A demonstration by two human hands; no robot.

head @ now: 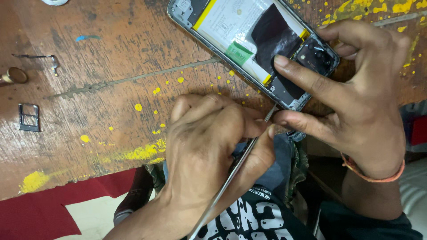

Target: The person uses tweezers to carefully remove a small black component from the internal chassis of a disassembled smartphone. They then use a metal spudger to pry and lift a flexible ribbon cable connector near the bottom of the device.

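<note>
An opened smartphone (231,26) with its back cover off lies at an angle on the worn wooden table (111,89). Its battery, black shielding and camera module are exposed. My right hand (356,98) grips the phone's near corner: index finger on the black part, thumb under the edge, other fingers curled around the camera end. My left hand (213,151) is closed on a thin metal tool (235,166). The tool's tip touches the phone's frame edge beside my right thumb.
A small SIM tray (29,118) lies at the left of the table, with a thin metal pin (38,57) and a round brass piece (15,75) above it. Yellow paint spots dot the wood. A red cloth (40,213) lies below the table edge.
</note>
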